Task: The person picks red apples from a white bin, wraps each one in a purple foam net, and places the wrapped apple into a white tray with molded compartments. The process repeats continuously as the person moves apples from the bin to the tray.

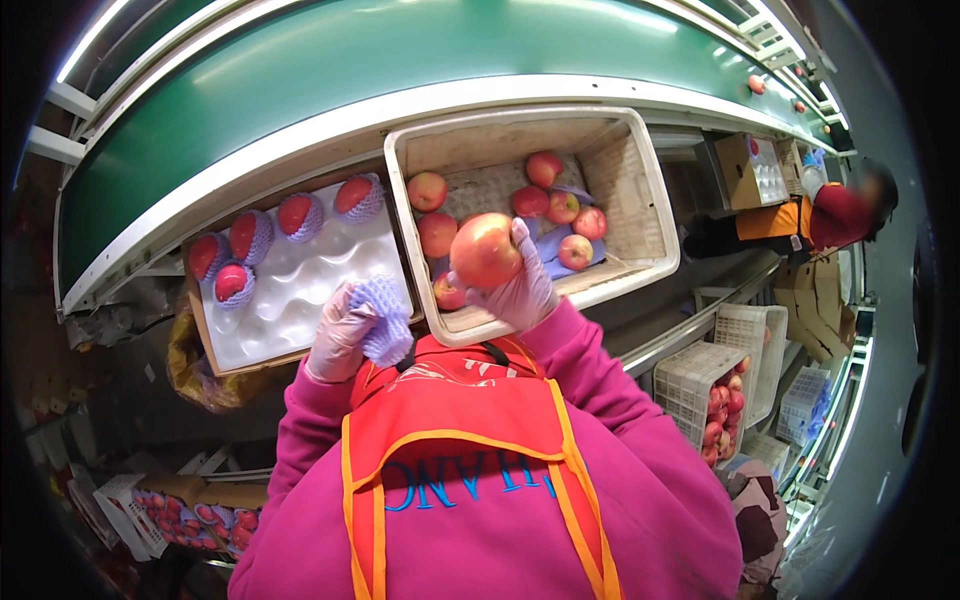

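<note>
Green conveyor belt (400,48), running along the far side of the crate (618,200). Pale plastic crate, scuffed, with loose red apples (575,252) inside. White moulded tray (300,310), boxed, just left of the crate: five netted apples (298,217). Right hand (530,290), at the crate's near rim: fingers grasping one large apple (487,250) above the crate. Left hand (340,338), left of the crate's near corner: fingers gripping a lilac foam net (383,325).
</note>
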Tool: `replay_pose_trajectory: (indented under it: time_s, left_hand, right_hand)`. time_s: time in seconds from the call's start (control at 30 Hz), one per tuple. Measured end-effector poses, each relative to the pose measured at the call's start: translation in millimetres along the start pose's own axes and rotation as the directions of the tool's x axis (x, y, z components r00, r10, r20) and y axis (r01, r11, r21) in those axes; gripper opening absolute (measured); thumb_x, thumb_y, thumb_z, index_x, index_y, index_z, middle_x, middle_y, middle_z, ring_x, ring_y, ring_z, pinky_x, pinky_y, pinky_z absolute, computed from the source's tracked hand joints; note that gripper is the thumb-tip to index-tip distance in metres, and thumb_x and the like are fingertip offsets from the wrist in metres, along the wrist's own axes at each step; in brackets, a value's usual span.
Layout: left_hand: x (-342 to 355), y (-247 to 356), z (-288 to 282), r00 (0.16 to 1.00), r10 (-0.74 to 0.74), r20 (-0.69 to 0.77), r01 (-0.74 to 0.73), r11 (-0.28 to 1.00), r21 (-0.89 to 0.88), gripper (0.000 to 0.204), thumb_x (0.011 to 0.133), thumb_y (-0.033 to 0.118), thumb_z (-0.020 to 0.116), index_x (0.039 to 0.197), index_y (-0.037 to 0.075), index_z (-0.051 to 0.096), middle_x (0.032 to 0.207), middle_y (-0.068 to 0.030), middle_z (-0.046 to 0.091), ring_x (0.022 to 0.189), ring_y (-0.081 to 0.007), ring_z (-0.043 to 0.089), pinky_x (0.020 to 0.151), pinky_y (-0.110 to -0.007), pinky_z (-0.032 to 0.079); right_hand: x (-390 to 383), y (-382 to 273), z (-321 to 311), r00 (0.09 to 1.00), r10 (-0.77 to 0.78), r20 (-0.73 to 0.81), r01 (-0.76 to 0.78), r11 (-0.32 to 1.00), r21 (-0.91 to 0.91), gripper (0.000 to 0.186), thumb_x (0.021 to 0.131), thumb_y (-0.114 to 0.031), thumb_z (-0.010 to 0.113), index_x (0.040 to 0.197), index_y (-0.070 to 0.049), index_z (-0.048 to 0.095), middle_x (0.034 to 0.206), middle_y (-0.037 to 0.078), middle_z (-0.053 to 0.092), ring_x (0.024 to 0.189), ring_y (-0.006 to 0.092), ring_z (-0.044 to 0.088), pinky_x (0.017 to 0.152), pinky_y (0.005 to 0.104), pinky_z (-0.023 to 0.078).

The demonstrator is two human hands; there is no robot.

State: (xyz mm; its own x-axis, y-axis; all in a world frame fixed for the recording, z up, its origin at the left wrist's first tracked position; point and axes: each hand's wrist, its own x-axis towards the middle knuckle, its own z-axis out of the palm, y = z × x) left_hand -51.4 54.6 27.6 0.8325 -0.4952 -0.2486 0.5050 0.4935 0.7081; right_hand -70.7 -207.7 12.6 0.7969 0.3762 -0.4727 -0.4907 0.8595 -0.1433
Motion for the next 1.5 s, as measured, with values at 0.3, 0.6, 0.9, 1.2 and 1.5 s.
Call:
replay_pose_trajectory:
  time_s: [0.3,0.6,0.9,1.2,1.5]
  left_hand:
    - [-12,-14,-40,0.985,0.005,-0.171,-0.007,1.0,-0.012,0.026,0.087,0.009,0.063,0.111,0.002,0.055,0.097,-0.0076,0.062,0.082,-0.0156,0.061,0.072,-0.027,0.051]
    - [-36,-27,-24,0.942,0.02,-0.336,0.005,0.997,0.071,0.017,0.087,0.011,0.064,0.099,0.003,0.056,0.093,-0.0099,0.064,0.082,-0.0185,0.063,0.075,-0.031,0.053]
    - [-44,-33,-15,0.944,0.019,-0.329,0.009,0.996,0.086,0.018,0.086,0.013,0.064,0.097,0.001,0.056,0.094,-0.0129,0.064,0.082,-0.0211,0.065,0.075,-0.033,0.053]
    - [-55,-34,-23,0.931,0.029,-0.363,0.023,0.99,0.137,0.018,0.087,0.017,0.064,0.095,0.002,0.056,0.093,-0.0124,0.063,0.084,-0.021,0.063,0.077,-0.034,0.051]
    - [-48,-37,-26,0.934,-0.055,-0.354,0.096,0.99,0.1,0.02,0.087,0.016,0.064,0.099,0.001,0.056,0.093,-0.0104,0.064,0.082,-0.0192,0.064,0.076,-0.032,0.053]
  right_hand:
    - [28,-152,-144,0.386,-0.675,-0.628,-0.49,0.427,-0.76,0.081,0.064,-0.046,0.081,0.122,-0.002,0.047,0.108,0.015,0.059,0.093,0.0225,0.061,0.075,0.0335,0.051]
    - [94,-141,-150,0.733,-0.584,-0.349,-0.676,-0.564,-0.475,0.078,0.06,-0.046,0.081,0.117,-0.001,0.054,0.119,0.019,0.057,0.111,0.0302,0.057,0.094,0.0355,0.046]
    - [190,-30,-124,0.991,-0.136,0.006,-0.093,-0.711,-0.697,0.112,0.052,-0.034,0.087,0.143,-0.007,0.026,0.126,0.021,0.047,0.118,0.0359,0.048,0.097,0.041,0.044]
    - [131,-38,-124,0.987,0.098,0.128,0.16,-0.72,-0.675,0.08,0.066,-0.016,0.077,0.137,-0.012,0.04,0.129,0.017,0.046,0.117,0.0358,0.046,0.098,0.0405,0.041]
    - [131,-102,-156,0.978,-0.12,0.17,0.039,-0.695,-0.718,0.056,0.075,-0.014,0.066,0.129,-0.01,0.05,0.115,0.019,0.057,0.108,0.0357,0.054,0.092,0.0419,0.045]
